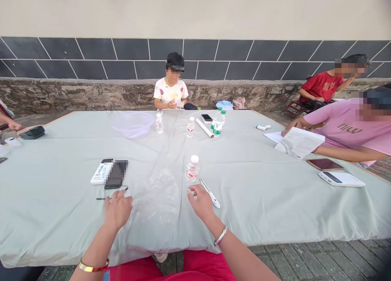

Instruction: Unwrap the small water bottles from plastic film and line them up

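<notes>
My left hand (118, 209) rests on the cloth with loosely bent fingers and holds nothing. Just beyond it lie a black phone (116, 175) with a wrist strap and a white box with blue print (100, 173). My right hand (201, 203) is open and empty, its fingers pointing left. Close to its fingertips stands a small capped water bottle (192, 169), upright. A white pen (210, 193) lies right beside that hand. Between my hands, a crumpled clear plastic bag (163, 195) is spread on the cloth.
Across the cloth-covered table (244, 199) sits a person in a white top. At the far side are a purple basin (134, 124), two small bottles, green-capped bottles (218, 124) and a paper roll (204, 128). At right, a person in pink holds papers (301, 142) near a power bank (342, 179).
</notes>
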`<state>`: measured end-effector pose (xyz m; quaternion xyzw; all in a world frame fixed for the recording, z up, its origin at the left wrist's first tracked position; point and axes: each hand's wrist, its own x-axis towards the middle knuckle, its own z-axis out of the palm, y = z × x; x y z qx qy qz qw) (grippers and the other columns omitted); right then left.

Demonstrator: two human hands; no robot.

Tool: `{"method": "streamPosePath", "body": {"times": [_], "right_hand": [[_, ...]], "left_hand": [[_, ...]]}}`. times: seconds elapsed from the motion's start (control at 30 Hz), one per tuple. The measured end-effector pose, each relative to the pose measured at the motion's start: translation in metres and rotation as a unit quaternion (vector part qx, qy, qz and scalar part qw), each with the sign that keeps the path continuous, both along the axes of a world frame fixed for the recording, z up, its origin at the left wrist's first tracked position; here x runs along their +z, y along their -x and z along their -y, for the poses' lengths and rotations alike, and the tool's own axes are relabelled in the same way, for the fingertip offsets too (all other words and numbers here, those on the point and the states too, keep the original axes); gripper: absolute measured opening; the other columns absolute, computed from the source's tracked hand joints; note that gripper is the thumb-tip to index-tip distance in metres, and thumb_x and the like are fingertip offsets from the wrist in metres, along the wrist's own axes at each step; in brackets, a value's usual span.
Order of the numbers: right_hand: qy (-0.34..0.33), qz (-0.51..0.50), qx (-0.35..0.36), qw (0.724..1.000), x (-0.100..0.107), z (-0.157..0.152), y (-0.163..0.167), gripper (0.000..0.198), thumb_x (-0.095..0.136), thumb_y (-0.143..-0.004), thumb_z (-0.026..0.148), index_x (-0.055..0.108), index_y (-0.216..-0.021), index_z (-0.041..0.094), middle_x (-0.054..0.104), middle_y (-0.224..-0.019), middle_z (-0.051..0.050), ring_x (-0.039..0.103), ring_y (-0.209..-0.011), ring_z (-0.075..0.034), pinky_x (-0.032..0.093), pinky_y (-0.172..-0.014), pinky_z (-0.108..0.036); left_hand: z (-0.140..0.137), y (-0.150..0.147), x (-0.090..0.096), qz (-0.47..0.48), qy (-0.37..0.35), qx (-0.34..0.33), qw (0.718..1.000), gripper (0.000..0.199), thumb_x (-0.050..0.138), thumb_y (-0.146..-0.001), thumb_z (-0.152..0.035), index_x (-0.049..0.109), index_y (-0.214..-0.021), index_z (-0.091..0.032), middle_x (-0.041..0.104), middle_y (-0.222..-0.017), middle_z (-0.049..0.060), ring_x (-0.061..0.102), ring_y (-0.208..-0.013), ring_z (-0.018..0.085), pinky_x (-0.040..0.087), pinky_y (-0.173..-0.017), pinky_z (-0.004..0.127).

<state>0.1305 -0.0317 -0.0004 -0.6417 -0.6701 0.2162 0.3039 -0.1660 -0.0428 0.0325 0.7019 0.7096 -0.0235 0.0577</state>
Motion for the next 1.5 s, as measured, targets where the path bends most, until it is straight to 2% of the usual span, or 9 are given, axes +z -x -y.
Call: {"method": "streamPosePath", "body": {"times": [0.17,0.3,0.47,0.53,0.77,0.97,1.2,1.4,1.5], "right_hand": [[-0.007,0.047,0.377,0.925,0.026,0.022,0.061,0.089,0.075,-0.063,0.046,0.038,-0.14,0.024,0.048,-0.139,-0.01,0.041,-0.129,-0.028,0.019,-0.113,-0.048],[0.066,0.097,0.373,0.921,0.031,0.019,0.075,0.024,0.057,-0.078,0.022,0.065,-0.1,0.021,0.07,-0.09,-0.001,0.064,-0.084,-0.018,0.04,-0.093,-0.035],[0.12,0.112,0.343,0.925,0.027,0.032,0.057,0.016,0.05,-0.082,0.02,0.065,-0.088,0.02,0.069,-0.079,0.0,0.061,-0.069,-0.015,0.037,-0.06,-0.022],[0.106,0.155,0.333,0.924,0.03,0.04,0.056,0.017,0.047,-0.086,0.022,0.064,-0.087,0.019,0.069,-0.08,-0.003,0.061,-0.068,-0.016,0.035,-0.059,-0.023],[-0.016,0.11,0.324,0.94,0.07,0.041,0.053,0.018,0.045,-0.091,0.032,0.059,-0.091,0.021,0.066,-0.079,-0.002,0.059,-0.07,-0.017,0.037,-0.065,-0.026],[-0.02,-0.044,0.141,0.989,0.063,0.027,0.058,0.018,0.043,-0.091,0.033,0.054,-0.098,0.022,0.063,-0.075,0.0,0.057,-0.066,-0.015,0.039,-0.061,-0.024],[-0.003,-0.031,0.264,0.964,0.053,0.056,0.081,0.018,0.048,-0.083,0.023,0.056,-0.099,0.021,0.065,-0.088,-0.002,0.059,-0.076,-0.016,0.043,-0.068,-0.025],[0.105,-0.069,0.293,0.948,0.062,0.055,0.052,0.037,0.058,-0.073,0.029,0.059,-0.11,0.024,0.066,-0.099,-0.003,0.062,-0.074,-0.016,0.05,-0.075,-0.031],[0.08,-0.09,0.095,0.988,0.045,0.031,0.013,0.035,0.05,-0.076,0.035,0.06,-0.109,0.033,0.065,-0.1,-0.003,0.063,-0.076,-0.021,0.052,-0.079,-0.041]], "left_hand": [[0.024,-0.035,0.071,0.301,0.142,-0.183,0.925,0.015,0.047,-0.079,-0.024,0.054,-0.067,-0.021,0.061,-0.068,-0.001,0.055,-0.066,0.016,0.039,-0.065,0.028],[0.03,-0.02,0.088,0.532,0.065,-0.016,0.844,0.019,0.063,-0.074,-0.037,0.053,-0.076,-0.021,0.057,-0.059,-0.004,0.053,-0.058,0.014,0.04,-0.059,0.025],[0.018,0.005,0.063,0.769,-0.08,0.227,0.592,0.04,0.079,-0.055,-0.03,0.054,-0.084,-0.022,0.058,-0.059,-0.007,0.057,-0.056,0.012,0.049,-0.064,0.028],[0.012,-0.001,0.052,0.784,-0.155,0.265,0.54,0.039,0.079,-0.052,-0.029,0.055,-0.082,-0.023,0.064,-0.071,-0.003,0.063,-0.07,0.015,0.05,-0.073,0.03],[0.021,-0.045,0.022,0.558,-0.099,0.065,0.821,0.031,0.071,-0.065,-0.05,0.063,-0.061,-0.02,0.062,-0.064,0.001,0.055,-0.067,0.017,0.044,-0.066,0.028],[0.035,-0.063,0.025,0.778,0.025,0.051,0.626,0.043,0.065,-0.07,-0.06,0.06,-0.079,-0.019,0.057,-0.068,0.0,0.051,-0.062,0.013,0.044,-0.06,0.025],[0.043,-0.079,0.009,0.646,-0.108,0.036,0.755,0.038,0.065,-0.071,-0.052,0.067,-0.091,-0.02,0.061,-0.108,0.009,0.055,-0.106,0.025,0.044,-0.093,0.034],[0.033,-0.079,-0.006,0.676,-0.048,0.084,0.73,0.033,0.065,-0.07,-0.05,0.062,-0.08,-0.018,0.06,-0.074,0.002,0.057,-0.07,0.017,0.047,-0.065,0.027],[0.014,-0.072,-0.017,0.683,-0.065,0.169,0.708,0.037,0.069,-0.064,-0.046,0.058,-0.086,-0.019,0.062,-0.073,0.0,0.057,-0.066,0.016,0.045,-0.062,0.026]]}}
